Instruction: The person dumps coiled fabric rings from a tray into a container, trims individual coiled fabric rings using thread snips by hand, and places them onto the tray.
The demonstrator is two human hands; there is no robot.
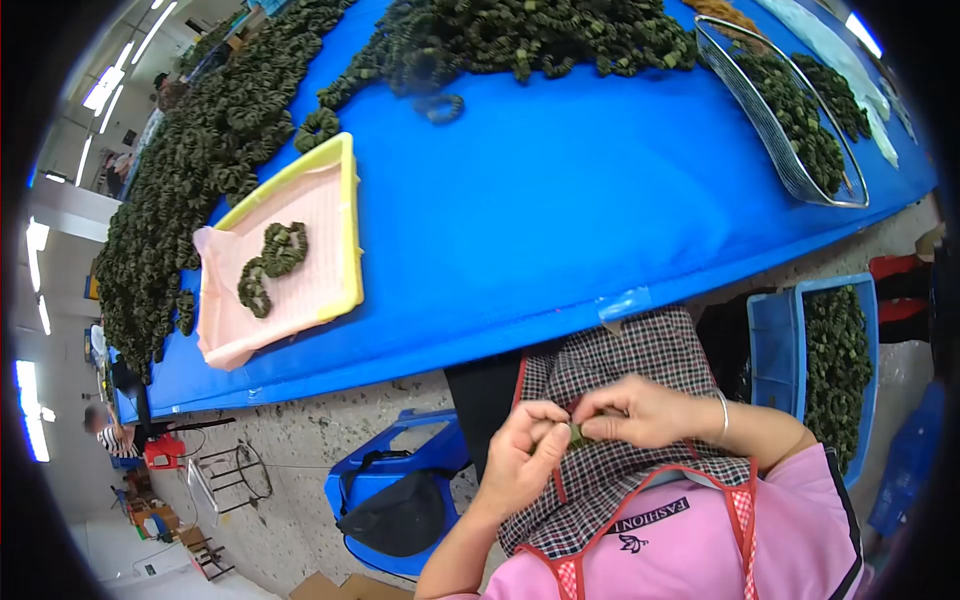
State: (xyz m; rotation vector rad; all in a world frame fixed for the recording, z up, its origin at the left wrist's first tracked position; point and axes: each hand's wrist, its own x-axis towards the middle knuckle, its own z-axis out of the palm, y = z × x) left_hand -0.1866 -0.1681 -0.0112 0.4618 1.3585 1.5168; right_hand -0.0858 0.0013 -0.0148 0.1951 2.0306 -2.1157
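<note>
My left hand (528, 455) and my right hand (645, 412) meet above my checked apron, fingers pinched together. Between their fingertips shows a small green piece (574, 434), mostly hidden, so its kind is unclear. Beyond the hands, on the blue-covered table (500, 210), a yellow-rimmed tray (352, 220) lined with pinkish sheeting holds two dark green, ridged, curled pieces (285, 249). A large heap of similar dark green curls (540, 35) lies along the table's far side.
At the right end of the table lies a wire basket (775, 165) of green pieces. Beside me on the right stands a blue crate (775, 350) of more pieces. A blue stool (440, 440) with a black bag (400, 515) is on the left. Another person (110, 430) is farther left.
</note>
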